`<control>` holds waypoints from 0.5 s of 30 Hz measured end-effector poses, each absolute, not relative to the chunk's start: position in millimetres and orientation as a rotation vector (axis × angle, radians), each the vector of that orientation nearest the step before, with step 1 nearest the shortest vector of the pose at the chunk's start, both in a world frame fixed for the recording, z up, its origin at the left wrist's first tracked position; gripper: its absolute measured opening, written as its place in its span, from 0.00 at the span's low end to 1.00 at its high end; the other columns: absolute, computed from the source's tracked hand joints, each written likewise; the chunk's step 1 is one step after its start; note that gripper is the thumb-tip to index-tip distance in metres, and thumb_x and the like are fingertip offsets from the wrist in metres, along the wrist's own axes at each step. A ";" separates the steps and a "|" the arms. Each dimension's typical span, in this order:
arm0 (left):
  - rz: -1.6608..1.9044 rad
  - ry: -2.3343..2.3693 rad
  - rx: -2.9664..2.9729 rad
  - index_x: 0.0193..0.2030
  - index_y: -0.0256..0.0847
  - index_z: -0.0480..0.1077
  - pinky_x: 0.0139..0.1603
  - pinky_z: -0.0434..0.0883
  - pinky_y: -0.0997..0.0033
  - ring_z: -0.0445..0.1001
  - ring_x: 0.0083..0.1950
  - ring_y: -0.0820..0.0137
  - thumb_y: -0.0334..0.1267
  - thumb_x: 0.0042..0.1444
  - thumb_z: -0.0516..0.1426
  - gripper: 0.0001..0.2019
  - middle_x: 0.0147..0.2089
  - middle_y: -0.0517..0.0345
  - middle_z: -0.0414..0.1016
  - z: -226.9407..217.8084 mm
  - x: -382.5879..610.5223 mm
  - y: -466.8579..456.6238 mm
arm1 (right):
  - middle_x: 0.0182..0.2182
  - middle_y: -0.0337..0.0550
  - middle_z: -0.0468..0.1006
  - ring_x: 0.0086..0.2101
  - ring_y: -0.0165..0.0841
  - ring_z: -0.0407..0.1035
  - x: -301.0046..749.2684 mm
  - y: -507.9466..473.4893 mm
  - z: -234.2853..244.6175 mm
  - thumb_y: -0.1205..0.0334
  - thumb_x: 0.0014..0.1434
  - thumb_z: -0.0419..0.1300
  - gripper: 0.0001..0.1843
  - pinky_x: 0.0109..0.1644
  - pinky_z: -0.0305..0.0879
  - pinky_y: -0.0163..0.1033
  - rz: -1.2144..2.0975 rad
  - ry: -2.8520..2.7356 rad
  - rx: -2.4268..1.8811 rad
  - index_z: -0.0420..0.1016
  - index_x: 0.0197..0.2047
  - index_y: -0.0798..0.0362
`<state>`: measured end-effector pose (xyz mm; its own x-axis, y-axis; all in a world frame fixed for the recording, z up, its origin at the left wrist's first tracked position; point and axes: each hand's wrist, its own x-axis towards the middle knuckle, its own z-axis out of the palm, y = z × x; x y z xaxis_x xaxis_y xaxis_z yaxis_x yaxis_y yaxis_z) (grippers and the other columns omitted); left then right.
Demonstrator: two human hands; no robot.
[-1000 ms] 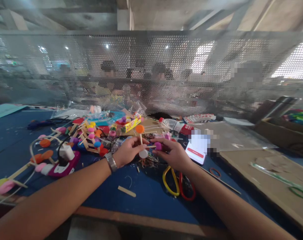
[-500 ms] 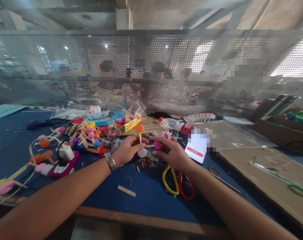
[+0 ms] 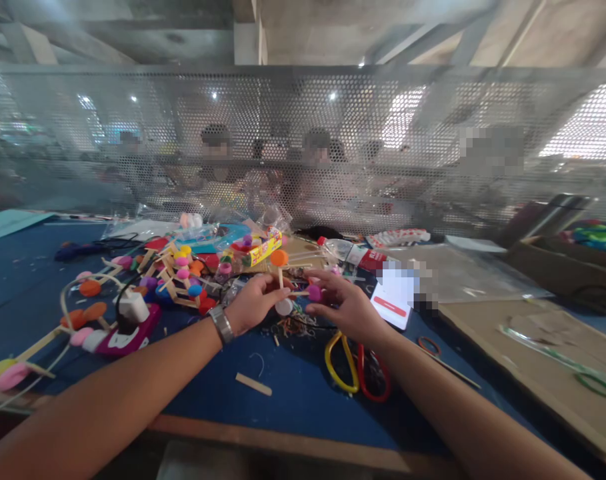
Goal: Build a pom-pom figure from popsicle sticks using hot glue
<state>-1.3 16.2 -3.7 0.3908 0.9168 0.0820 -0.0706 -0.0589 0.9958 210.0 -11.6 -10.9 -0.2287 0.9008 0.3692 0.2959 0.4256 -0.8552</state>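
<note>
two crossed sticks (image 3: pixel 281 275) with caps, centre frame. left hand (image 3: pixel 253 303) pinches the upright stick; right hand (image 3: pixel 345 307) closes its fingers on the pink cap (image 3: pixel 315 292) at the crosspiece. gripping near the joint likely keeps it square. scissors (image 3: pixel 355 373) lie just below, on the blue table (image 3: pixel 293 393).

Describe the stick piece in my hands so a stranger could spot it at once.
On the blue table, look past the scissors, where the left hand and right hand meet. Both hold a stick cross. Unlike the capped sticks piled to its left, it is held up and carries three caps: orange on top, white below, pink at the right.
</note>
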 end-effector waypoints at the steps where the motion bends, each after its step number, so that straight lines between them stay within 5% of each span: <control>1: 0.985 0.835 1.373 0.36 0.36 0.74 0.35 0.68 0.73 0.73 0.34 0.71 0.43 0.46 0.70 0.17 0.32 0.60 0.76 -3.9 -1.2 15.9 | 0.40 0.45 0.82 0.30 0.34 0.75 209.7 -11.6 -10.9 0.53 0.51 0.72 0.34 0.35 0.75 0.40 0.844 -1.737 -1.028 0.73 0.60 0.50; 7: 0.916 0.786 1.326 0.34 0.38 0.70 0.34 0.72 0.71 0.72 0.31 0.72 0.49 0.40 0.74 0.23 0.30 0.63 0.73 -0.8 0.4 8.5 | 0.37 0.44 0.81 0.26 0.31 0.72 206.6 -9.1 -17.0 0.55 0.53 0.69 0.31 0.31 0.73 0.39 0.760 -1.721 -1.019 0.73 0.59 0.51; 11: 0.787 0.698 1.267 0.35 0.38 0.69 0.32 0.74 0.69 0.75 0.31 0.69 0.53 0.36 0.74 0.28 0.29 0.63 0.74 2.6 0.9 3.4 | 0.45 0.48 0.82 0.31 0.33 0.75 205.9 -8.2 -18.6 0.56 0.57 0.65 0.23 0.34 0.75 0.38 0.661 -1.721 -0.984 0.77 0.56 0.50; 15: 0.763 0.659 1.222 0.37 0.38 0.68 0.35 0.77 0.65 0.77 0.32 0.68 0.50 0.36 0.75 0.29 0.33 0.61 0.76 3.5 -0.2 3.1 | 0.43 0.47 0.83 0.33 0.35 0.77 206.4 -9.0 -17.2 0.55 0.58 0.65 0.26 0.35 0.76 0.39 0.650 -1.718 -1.013 0.76 0.59 0.50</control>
